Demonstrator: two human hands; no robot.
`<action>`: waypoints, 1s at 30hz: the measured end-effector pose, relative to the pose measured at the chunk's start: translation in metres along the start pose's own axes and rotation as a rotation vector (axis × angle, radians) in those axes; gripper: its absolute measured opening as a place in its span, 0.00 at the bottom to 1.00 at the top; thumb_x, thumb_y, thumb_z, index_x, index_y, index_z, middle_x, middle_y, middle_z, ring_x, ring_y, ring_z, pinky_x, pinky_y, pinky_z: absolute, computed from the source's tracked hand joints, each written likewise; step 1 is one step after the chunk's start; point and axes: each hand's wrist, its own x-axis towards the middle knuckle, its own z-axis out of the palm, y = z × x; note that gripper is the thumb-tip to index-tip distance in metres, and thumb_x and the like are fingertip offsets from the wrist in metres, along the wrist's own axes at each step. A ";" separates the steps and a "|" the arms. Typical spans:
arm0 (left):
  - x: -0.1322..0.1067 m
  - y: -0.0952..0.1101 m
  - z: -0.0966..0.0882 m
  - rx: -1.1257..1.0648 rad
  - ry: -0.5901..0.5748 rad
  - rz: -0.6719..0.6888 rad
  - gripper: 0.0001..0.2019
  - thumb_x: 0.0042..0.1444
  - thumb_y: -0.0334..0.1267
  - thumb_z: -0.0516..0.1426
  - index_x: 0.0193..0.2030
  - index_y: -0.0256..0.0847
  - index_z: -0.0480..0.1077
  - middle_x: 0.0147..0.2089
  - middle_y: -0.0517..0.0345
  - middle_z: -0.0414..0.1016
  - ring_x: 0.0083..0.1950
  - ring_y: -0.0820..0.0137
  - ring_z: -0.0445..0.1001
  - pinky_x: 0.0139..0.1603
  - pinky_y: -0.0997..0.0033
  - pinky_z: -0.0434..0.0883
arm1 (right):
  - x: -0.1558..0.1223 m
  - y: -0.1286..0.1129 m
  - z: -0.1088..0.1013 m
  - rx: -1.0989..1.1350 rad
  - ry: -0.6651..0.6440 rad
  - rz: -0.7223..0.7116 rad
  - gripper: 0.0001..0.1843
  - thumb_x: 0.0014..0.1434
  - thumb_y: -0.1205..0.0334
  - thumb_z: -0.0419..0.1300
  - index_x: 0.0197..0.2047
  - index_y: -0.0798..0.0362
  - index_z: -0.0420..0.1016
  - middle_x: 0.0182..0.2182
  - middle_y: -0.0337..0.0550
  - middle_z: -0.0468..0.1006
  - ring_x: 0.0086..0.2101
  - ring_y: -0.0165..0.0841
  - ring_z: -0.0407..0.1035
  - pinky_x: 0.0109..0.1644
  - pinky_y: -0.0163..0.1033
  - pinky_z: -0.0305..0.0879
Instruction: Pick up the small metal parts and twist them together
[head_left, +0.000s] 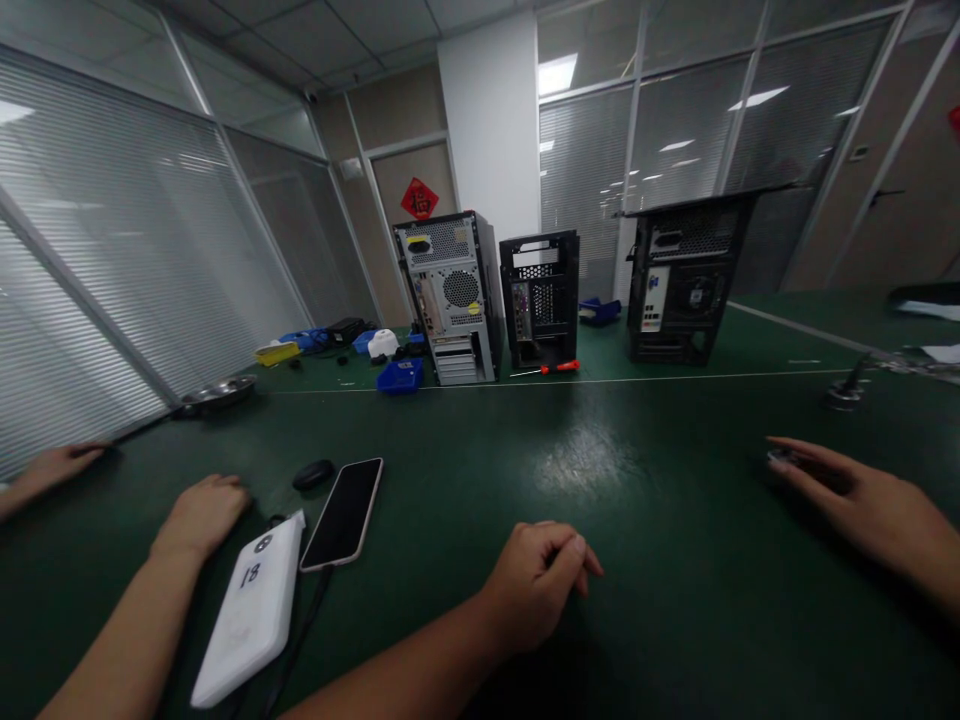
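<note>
My left hand (540, 580) rests on the green tabletop, its fingers loosely curled and nothing visible in them. Farther right, my right hand (862, 500) pinches a small shiny metallic piece (783, 457) between thumb and fingers, low over the table; its exact kind is too small and blurred to tell. Left of my left hand lie a dark-screened phone (345, 515) with a cable and a white power bank (255, 610) marked 18. A small black oval object (313, 474) sits beside the phone.
Another person's hands (199, 515) rest at the left. Three computer cases stand behind: a grey one (457, 290), a black frame (544, 300) and a black one (679, 285). A red-handled screwdriver (559, 367), blue bin (400, 377), metal bowl (221, 392) and metal stand (846, 395) are on the table.
</note>
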 end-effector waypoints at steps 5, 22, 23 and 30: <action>-0.001 -0.002 0.000 -0.021 -0.005 -0.004 0.20 0.69 0.40 0.48 0.33 0.36 0.76 0.25 0.57 0.72 0.30 0.70 0.71 0.37 0.71 0.64 | 0.000 -0.003 0.008 -0.065 -0.002 -0.133 0.36 0.60 0.42 0.58 0.66 0.53 0.69 0.46 0.60 0.81 0.33 0.35 0.77 0.36 0.41 0.66; -0.004 0.000 0.004 0.145 -0.091 -0.029 0.09 0.58 0.39 0.62 0.44 0.39 0.73 0.35 0.59 0.74 0.38 0.68 0.71 0.43 0.70 0.64 | -0.107 -0.146 0.032 -0.075 -0.076 -1.069 0.29 0.64 0.60 0.57 0.68 0.37 0.64 0.51 0.46 0.76 0.46 0.31 0.75 0.47 0.34 0.75; -0.004 -0.001 0.005 0.164 -0.098 -0.018 0.08 0.58 0.39 0.63 0.42 0.39 0.72 0.35 0.59 0.74 0.39 0.68 0.70 0.43 0.70 0.64 | -0.113 -0.152 0.034 -0.073 -0.078 -1.119 0.30 0.64 0.62 0.57 0.68 0.37 0.64 0.50 0.45 0.77 0.46 0.31 0.76 0.46 0.34 0.76; -0.006 -0.007 0.006 0.245 -0.113 0.053 0.07 0.59 0.37 0.62 0.37 0.39 0.68 0.34 0.59 0.69 0.36 0.69 0.66 0.38 0.70 0.60 | -0.121 -0.156 0.040 -0.101 -0.004 -1.251 0.29 0.65 0.64 0.54 0.68 0.40 0.63 0.48 0.45 0.80 0.44 0.31 0.77 0.42 0.32 0.76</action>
